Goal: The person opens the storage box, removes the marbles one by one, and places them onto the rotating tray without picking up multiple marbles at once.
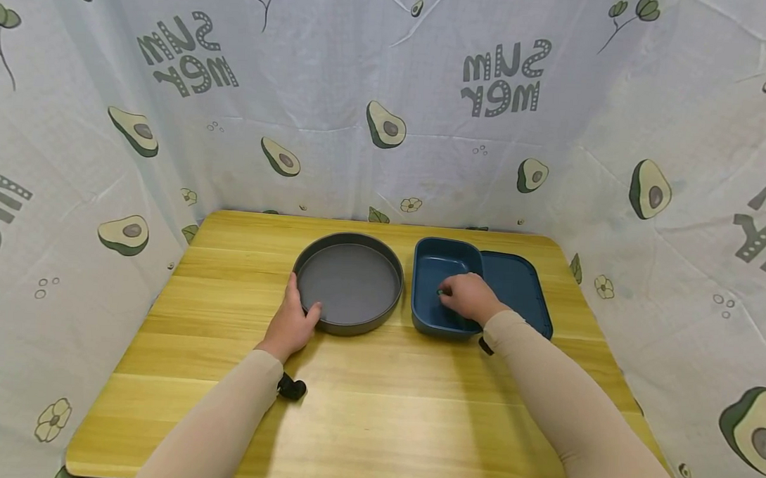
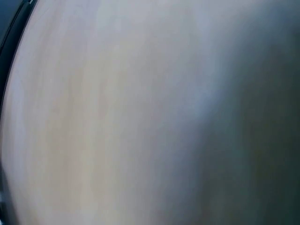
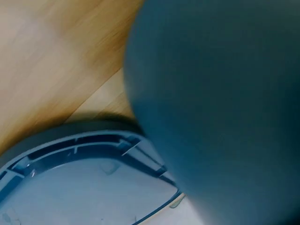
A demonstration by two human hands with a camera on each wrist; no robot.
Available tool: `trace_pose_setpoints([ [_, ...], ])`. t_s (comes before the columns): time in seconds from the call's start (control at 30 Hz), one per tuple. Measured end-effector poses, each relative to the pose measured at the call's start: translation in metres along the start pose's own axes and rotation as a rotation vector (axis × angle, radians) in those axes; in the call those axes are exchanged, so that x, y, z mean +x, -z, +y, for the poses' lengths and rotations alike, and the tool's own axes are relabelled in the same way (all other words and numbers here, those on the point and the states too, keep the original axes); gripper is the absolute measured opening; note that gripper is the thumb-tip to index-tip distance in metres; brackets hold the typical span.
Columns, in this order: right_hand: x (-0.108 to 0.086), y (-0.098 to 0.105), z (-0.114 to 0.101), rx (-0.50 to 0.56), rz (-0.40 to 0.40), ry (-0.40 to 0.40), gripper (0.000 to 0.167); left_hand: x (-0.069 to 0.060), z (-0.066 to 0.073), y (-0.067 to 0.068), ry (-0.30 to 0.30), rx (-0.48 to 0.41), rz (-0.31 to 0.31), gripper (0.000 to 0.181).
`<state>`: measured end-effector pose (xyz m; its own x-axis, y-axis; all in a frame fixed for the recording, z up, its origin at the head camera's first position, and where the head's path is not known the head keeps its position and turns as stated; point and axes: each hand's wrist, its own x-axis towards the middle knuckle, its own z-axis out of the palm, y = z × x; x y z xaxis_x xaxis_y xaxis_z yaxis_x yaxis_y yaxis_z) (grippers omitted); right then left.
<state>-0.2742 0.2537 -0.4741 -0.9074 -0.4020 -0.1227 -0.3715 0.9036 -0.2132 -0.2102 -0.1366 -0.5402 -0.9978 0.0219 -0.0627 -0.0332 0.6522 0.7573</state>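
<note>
At the lower left of a round grey pan (image 1: 350, 280), the left hand (image 1: 291, 324) holds the rim, thumb over the near edge and fingers along the outer side. Inside a blue rectangular container (image 1: 430, 307), the right hand (image 1: 471, 297) pinches a small dark green item (image 1: 441, 292), largely covered by the fingertips. In the right wrist view the container's wall (image 3: 201, 103) fills the right side, and no hand shows. Only a blurred pale surface fills most of the left wrist view.
A blue lid (image 1: 517, 289) lies against the container's right side, its ridged rim (image 3: 98, 140) seen close in the right wrist view. The wooden table (image 1: 377, 407) extends towards the front. A printed curtain (image 1: 338, 76) hangs behind and at both sides.
</note>
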Motion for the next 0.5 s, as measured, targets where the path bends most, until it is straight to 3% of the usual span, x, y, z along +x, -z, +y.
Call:
trace_pose_setpoints([
  [0.5, 0.001, 0.003, -0.017, 0.144, 0.060, -0.017, 0.028, 0.001, -0.003, -0.003, -0.017, -0.007, 0.018, 0.095],
])
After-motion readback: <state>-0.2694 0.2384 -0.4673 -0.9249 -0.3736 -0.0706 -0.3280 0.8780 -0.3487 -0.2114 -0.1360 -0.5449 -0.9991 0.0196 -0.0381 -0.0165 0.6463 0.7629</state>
